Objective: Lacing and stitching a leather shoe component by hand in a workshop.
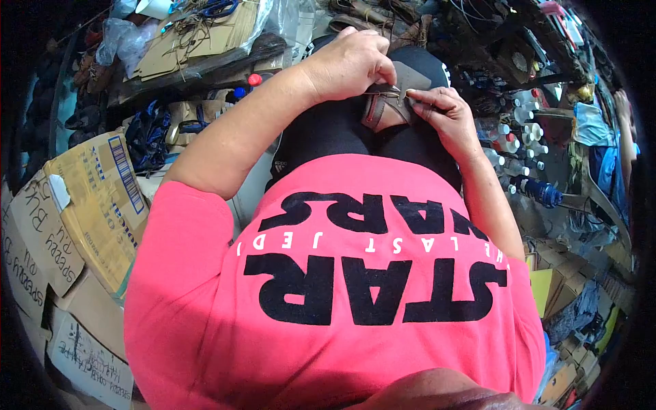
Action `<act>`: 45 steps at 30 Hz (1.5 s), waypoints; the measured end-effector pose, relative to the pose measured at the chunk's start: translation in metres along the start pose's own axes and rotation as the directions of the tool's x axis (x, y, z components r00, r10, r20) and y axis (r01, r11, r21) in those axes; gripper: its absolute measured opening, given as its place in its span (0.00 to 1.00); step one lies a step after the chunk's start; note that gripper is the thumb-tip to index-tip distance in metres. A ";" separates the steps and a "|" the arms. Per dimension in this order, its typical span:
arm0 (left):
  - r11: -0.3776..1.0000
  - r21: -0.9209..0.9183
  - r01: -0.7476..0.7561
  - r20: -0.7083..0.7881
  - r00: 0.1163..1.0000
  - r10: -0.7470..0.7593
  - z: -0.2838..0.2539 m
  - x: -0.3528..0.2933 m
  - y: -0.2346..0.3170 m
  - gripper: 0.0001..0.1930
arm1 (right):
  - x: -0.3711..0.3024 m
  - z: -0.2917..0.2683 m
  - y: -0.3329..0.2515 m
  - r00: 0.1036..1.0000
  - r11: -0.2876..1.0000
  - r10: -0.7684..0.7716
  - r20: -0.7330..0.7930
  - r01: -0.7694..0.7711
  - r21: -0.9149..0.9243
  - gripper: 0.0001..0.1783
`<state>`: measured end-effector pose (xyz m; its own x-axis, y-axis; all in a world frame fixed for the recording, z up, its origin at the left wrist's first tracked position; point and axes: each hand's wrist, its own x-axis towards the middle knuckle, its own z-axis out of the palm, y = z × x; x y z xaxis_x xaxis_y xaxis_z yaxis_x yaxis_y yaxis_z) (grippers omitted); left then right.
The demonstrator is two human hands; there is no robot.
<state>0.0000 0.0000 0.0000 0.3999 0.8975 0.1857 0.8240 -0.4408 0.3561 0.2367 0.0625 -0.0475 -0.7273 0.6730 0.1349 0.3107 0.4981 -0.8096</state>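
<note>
A brown and tan shoe (pixel 387 113) rests between my thighs, on black trousers. A grey-beige flat piece (pixel 412 76) shows just beyond it. My left hand (pixel 352 65) reaches over from the left, fingers curled into a pinch at the shoe's dark upper edge. What lies between those fingertips is too small to tell. On the other side, my right hand (pixel 447 116) pinches the shoe's right edge between thumb and fingers, beside a small pale strip. The far side of the shoe is hidden.
Cardboard boxes (pixel 89 205) are stacked at my left. Cardboard sheets (pixel 198 41) with a blue-handled tool lie at the far left, near red and blue bottle caps (pixel 254 80). Several plastic bottles (pixel 523 140) stand at my right. Brown shoe parts (pixel 410 31) lie beyond my knees.
</note>
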 end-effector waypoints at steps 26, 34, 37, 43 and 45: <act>0.966 -0.249 0.076 -0.027 0.996 -0.085 0.008 -0.006 -0.010 0.10 | -0.001 -0.015 0.004 0.986 0.998 0.061 -0.153 -0.059 0.018 0.10; 0.969 -0.236 0.068 -0.009 0.997 -0.072 0.004 -0.001 -0.008 0.10 | 0.003 -0.039 -0.006 0.990 0.974 -0.125 -0.064 0.109 -0.201 0.07; 0.971 -0.236 0.029 -0.003 1.000 -0.030 0.007 0.011 -0.001 0.08 | 0.026 -0.035 -0.020 0.967 0.950 -0.245 -0.072 0.225 -0.217 0.07; 0.980 -0.199 -0.019 -0.048 0.999 0.010 0.012 0.010 -0.006 0.08 | 0.026 -0.043 -0.016 0.939 0.932 -0.271 -0.210 0.202 -0.301 0.10; 0.980 -0.199 -0.006 -0.046 0.999 -0.003 0.012 0.004 -0.011 0.09 | 0.008 -0.040 -0.022 0.988 0.970 -0.152 -0.040 0.142 -0.196 0.08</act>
<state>-0.0023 0.0085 -0.0143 0.3783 0.8974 0.2269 0.7250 -0.4397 0.5302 0.2490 0.0789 -0.0058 -0.7408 0.6108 0.2796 0.3182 0.6855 -0.6548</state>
